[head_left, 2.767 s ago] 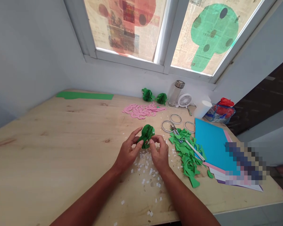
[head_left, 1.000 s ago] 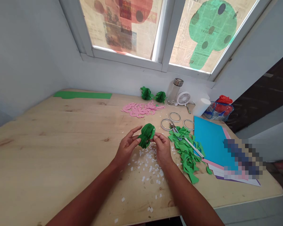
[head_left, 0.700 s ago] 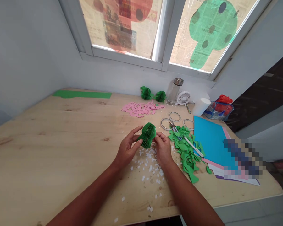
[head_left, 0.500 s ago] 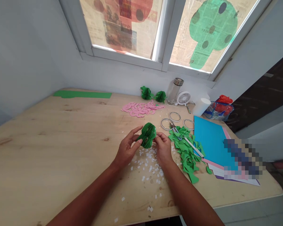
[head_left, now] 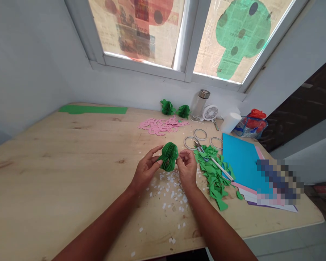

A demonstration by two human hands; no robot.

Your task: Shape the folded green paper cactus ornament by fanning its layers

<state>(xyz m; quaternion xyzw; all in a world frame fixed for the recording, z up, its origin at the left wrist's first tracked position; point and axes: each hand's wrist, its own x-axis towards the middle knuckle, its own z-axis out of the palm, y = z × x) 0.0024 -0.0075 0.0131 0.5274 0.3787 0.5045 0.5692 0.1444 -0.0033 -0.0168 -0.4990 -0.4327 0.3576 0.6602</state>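
A layered green paper ornament point(head_left: 168, 154) with fanned folds is held above the table in front of me. My left hand point(head_left: 146, 167) grips it from the left, thumb below and fingers behind. My right hand point(head_left: 187, 167) is closed in a pinch at the ornament's right edge, and whatever lies between its fingertips is too small to make out. Pale spots show on the ornament's upper right side. Small white paper bits point(head_left: 171, 194) lie scattered on the table under both hands.
Green paper scraps point(head_left: 213, 177) lie at right with scissors point(head_left: 199, 148), a white pen point(head_left: 222, 169) and tape rolls point(head_left: 200, 134). Beyond are pink cutouts point(head_left: 160, 126), two green ornaments point(head_left: 167, 107), a bottle point(head_left: 199, 105) and a fan point(head_left: 209, 112). Blue sheets point(head_left: 241, 159) lie right.
The right fingertips have shifted slightly at the ornament's edge, and the ornament has turned a little. The whole view has moved slightly.
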